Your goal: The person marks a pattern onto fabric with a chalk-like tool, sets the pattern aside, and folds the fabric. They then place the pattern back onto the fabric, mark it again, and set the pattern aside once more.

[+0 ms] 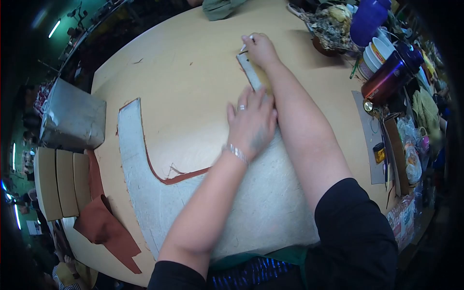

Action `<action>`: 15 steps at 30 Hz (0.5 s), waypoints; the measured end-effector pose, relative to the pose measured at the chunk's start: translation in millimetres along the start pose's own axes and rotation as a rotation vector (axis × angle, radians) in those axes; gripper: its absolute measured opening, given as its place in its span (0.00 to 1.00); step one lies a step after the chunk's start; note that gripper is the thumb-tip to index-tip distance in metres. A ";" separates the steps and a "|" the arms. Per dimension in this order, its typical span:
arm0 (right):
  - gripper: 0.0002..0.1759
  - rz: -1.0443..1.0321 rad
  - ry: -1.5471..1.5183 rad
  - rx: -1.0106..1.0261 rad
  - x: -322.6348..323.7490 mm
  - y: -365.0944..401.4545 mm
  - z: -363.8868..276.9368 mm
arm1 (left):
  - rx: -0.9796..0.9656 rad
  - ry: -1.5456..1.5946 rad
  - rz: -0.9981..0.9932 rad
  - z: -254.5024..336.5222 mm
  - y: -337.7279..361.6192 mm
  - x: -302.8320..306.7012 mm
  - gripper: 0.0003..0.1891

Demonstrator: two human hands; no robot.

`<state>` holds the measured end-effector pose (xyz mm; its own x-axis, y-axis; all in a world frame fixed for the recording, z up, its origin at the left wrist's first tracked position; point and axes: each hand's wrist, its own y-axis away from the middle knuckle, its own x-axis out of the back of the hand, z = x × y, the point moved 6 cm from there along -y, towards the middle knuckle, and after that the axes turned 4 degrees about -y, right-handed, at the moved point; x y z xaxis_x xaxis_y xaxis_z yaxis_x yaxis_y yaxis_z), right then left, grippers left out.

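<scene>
A large pale grey U-shaped panel (275,193) with a reddish-brown edge lies on the tan table (188,101). My left hand (252,118), with a ring and a bracelet, rests with fingers spread on the panel's right arm. Beyond it, at the top end of that narrow arm, my right hand (260,50) is closed around a thin white tool (247,45), whose tip is by the panel's end. Loose brown threads (175,171) lie along the inner curve.
Reddish-brown material (108,229) and a metal box (75,116) are at the left. Along the right edge stand a purple-red bottle (392,72), white cups (374,55), a small jar (379,152) and plastic bags. Green cloth (220,8) lies at the top.
</scene>
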<state>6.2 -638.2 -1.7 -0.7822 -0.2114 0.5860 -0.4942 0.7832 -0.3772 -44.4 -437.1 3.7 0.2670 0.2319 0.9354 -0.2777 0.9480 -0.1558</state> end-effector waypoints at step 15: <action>0.18 0.150 -0.156 -0.310 67.9 12.4 54.8 | 0.094 -0.216 -0.100 -5.7 -35.5 -8.2 0.41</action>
<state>-73.9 -674.9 -5.9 -0.8973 -0.1489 0.4156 -0.2505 0.9469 -0.2017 -31.5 -471.5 -0.2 0.0966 0.0763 0.9924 -0.3475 0.9369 -0.0382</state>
